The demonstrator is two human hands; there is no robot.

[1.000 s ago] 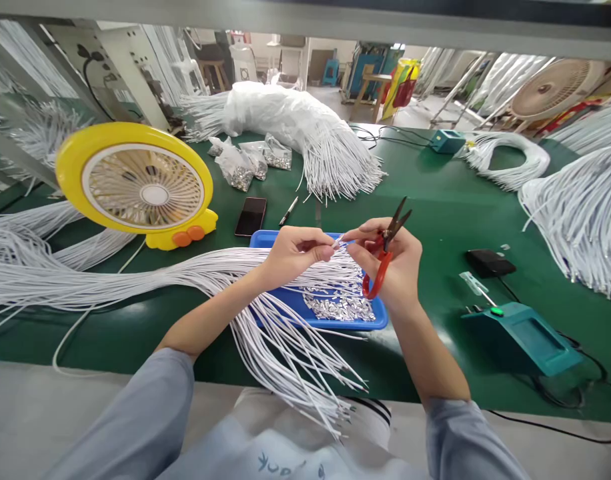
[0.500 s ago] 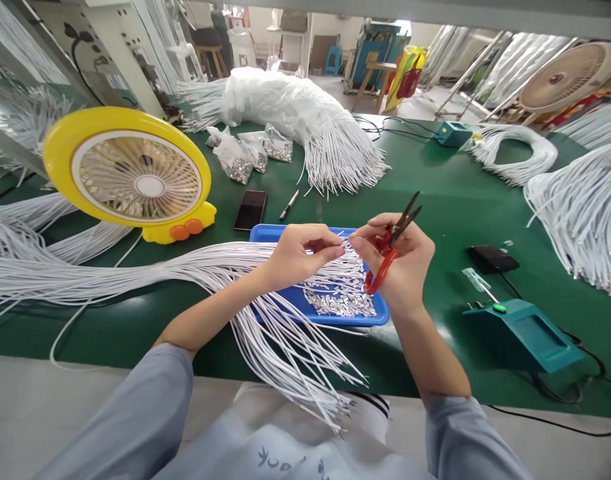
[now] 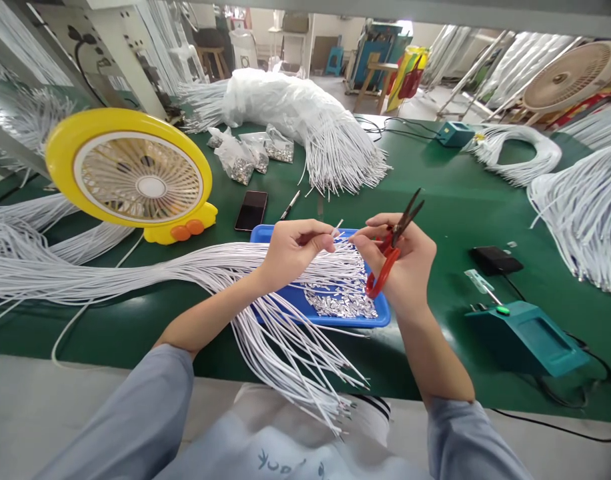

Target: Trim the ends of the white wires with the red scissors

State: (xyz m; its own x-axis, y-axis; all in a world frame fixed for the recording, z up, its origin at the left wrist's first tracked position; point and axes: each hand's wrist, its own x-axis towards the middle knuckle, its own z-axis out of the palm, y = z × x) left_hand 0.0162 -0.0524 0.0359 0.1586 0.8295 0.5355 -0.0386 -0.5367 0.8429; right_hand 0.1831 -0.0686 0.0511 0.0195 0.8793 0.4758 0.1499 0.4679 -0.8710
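Your left hand [image 3: 296,252] pinches one wire [image 3: 338,227] between thumb and forefinger at the far side of the tray [image 3: 330,322], its tip poking up past your fingers, likely so the short end stays steady and in plain sight. Your right hand [image 3: 408,267] grips the scissors [image 3: 400,230] with the blades pointing up and away from the tray; carried like that, they seem to leave thumb and forefinger free. Those fingertips come close together above the tray, but I cannot tell whether anything small sits between them. The tray below holds metal bits [image 3: 343,307] in its near right part, its rim probably keeping them contained. The bundle [image 3: 205,260] comes in from the tray's left, which presumably puts the ends within your reach, and loose wires [image 3: 280,347] fan out in front of the tray. Beyond it lie the phone [image 3: 251,211], pen [image 3: 290,205] and bags [image 3: 235,161], apparently out of your elbows' way; the yellow fan [image 3: 150,188] stands left of it, the teal box [image 3: 540,337] right.
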